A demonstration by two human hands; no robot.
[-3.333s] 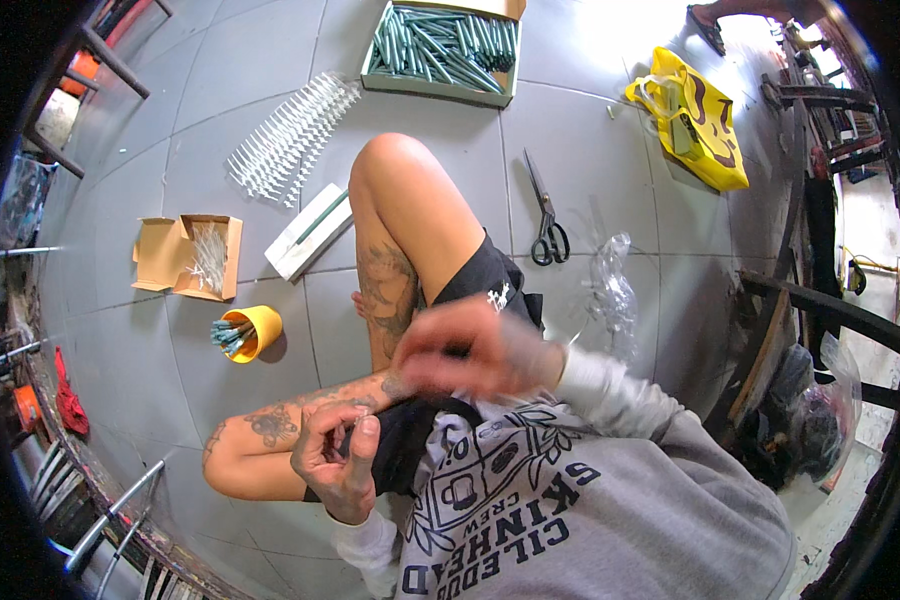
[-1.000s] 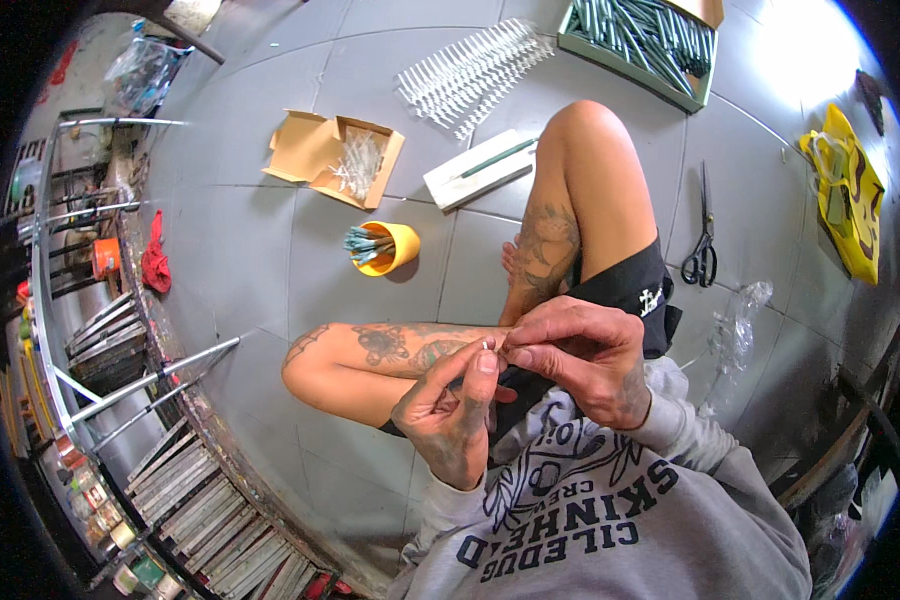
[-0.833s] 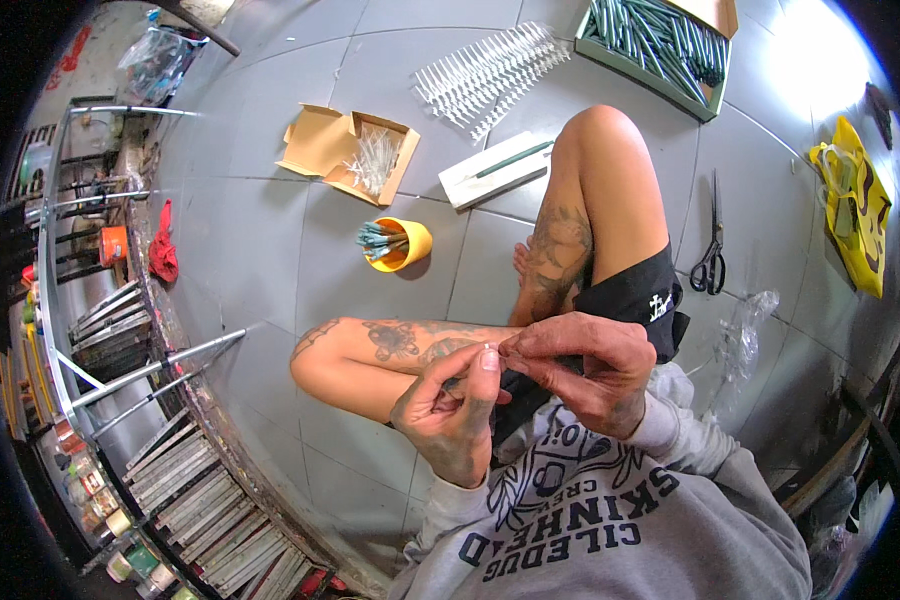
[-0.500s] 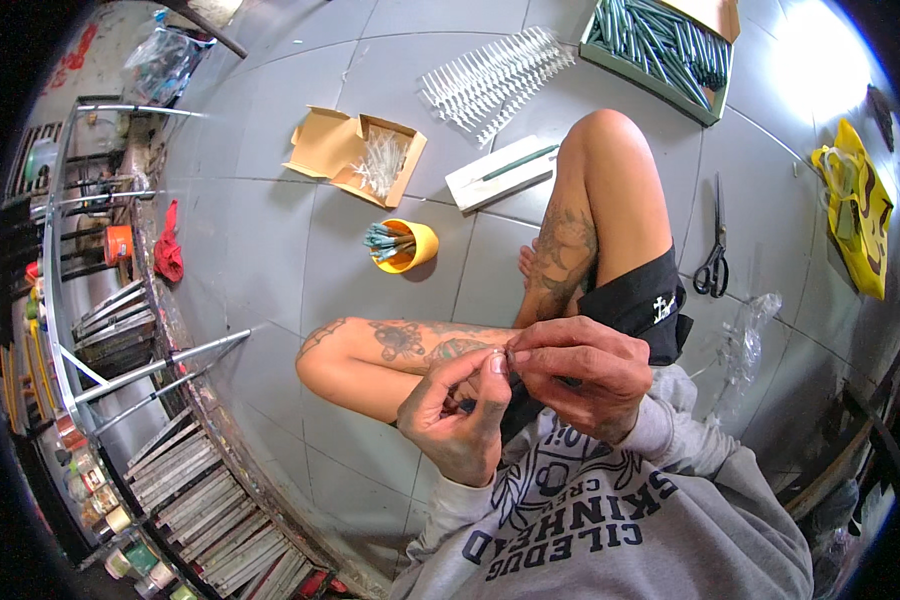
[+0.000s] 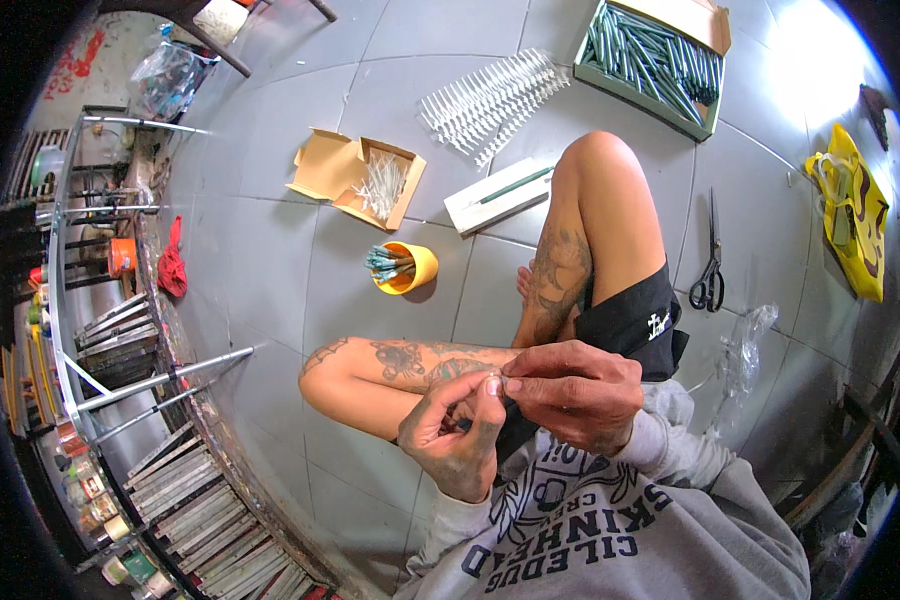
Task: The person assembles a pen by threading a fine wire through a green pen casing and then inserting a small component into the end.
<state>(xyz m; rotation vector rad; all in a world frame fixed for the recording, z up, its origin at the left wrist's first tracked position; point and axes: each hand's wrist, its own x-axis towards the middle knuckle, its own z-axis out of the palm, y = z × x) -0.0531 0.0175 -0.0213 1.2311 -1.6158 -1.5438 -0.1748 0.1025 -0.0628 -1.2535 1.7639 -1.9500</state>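
Over my lap, the fingertips of my left hand point(image 5: 453, 432) and my right hand point(image 5: 578, 392) meet. Both hands are closed in a pinch, and whatever sits between the fingertips is too small to make out. Beyond my bent leg stands a yellow cup point(image 5: 425, 271) with several thin blue-tipped sticks point(image 5: 388, 262) in it. An open cardboard box point(image 5: 327, 160) farther off holds thin clear plastic pieces point(image 5: 380, 186). Right of it, a dark green pen-like stick point(image 5: 515, 186) lies on a white box point(image 5: 475, 212).
Clear-and-white plastic strips point(image 5: 490, 105) and a box of green pen-like sticks point(image 5: 655, 65) lie at the far side. Black scissors point(image 5: 709, 285), crumpled clear plastic point(image 5: 742, 352) and a yellow bag point(image 5: 852, 215) are on the right. A metal rack point(image 5: 165, 378) and red cloth point(image 5: 172, 265) line the left.
The view has tilted a little, so the floor things sit lower in the picture. My hands stay pinched together over my lap, with only slight finger movement.
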